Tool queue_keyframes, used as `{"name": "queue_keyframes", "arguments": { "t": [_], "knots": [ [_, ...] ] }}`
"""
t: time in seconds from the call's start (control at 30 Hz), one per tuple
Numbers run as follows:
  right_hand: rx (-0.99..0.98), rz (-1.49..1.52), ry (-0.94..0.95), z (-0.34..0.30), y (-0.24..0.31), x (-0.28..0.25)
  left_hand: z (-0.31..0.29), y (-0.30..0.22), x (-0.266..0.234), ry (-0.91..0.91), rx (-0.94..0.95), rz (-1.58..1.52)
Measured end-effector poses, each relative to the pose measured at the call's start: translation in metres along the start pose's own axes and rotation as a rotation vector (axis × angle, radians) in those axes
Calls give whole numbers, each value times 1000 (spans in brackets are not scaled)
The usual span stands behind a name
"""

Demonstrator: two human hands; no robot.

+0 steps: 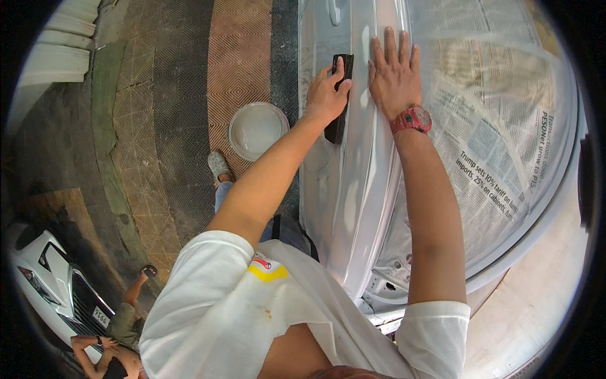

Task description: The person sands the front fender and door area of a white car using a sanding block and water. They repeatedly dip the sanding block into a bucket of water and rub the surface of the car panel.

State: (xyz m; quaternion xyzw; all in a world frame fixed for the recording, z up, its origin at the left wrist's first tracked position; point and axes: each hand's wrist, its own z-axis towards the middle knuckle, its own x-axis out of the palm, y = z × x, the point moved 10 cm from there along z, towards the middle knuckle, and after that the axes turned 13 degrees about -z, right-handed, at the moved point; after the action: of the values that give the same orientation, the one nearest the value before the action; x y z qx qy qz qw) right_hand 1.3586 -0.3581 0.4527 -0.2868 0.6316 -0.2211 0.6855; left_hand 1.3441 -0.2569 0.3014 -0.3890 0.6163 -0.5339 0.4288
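Note:
A long black sanding block (pixel 336 129) lies against the side of a light grey car door (pixel 322 183), below its window line. My left hand (pixel 326 98) grips the block, with the fingers stretched along its top and the thumb at its edge. My right hand (pixel 395 72) rests flat with fingers spread on the smooth ledge under the window, a red watch (pixel 411 119) on its wrist. The door's surface looks wet and pale. Newspaper (pixel 470 145) under clear film covers the window beside my right arm.
A round white bucket (pixel 235 136) of cloudy liquid stands on the patterned mats (pixel 183 76) left of the door. Near it is my foot in a grey clog (pixel 219 164). A door handle (pixel 334 12) sits farther along. At lower left are a white car (pixel 50 278) and another person (pixel 120 328).

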Motion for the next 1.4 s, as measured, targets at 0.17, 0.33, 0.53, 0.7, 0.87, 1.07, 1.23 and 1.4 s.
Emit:
{"name": "queue_keyframes", "arguments": {
  "t": [0.17,0.33,0.53,0.7,0.87,1.07,1.23,1.4],
  "knots": [
    [-9,-13,-6,0,0,4,-4,-11,-5,63,47,9],
    [-7,-39,-10,0,-1,8,-113,-58,12,89,298,58],
    [-6,13,-15,2,-1,3,-12,-29,-7,-19,190,123],
    [-3,-11,-6,-2,-2,7,-106,-39,14,58,266,25],
    [-7,-14,-1,0,2,2,-66,-17,5,43,178,71],
    [-7,-29,-16,-1,-1,6,-106,-38,11,51,252,43],
    [-13,-22,-22,1,0,5,-76,-29,8,38,230,69],
    [-11,-37,-20,1,0,2,-29,-33,-2,1,203,99]
  ]
}}
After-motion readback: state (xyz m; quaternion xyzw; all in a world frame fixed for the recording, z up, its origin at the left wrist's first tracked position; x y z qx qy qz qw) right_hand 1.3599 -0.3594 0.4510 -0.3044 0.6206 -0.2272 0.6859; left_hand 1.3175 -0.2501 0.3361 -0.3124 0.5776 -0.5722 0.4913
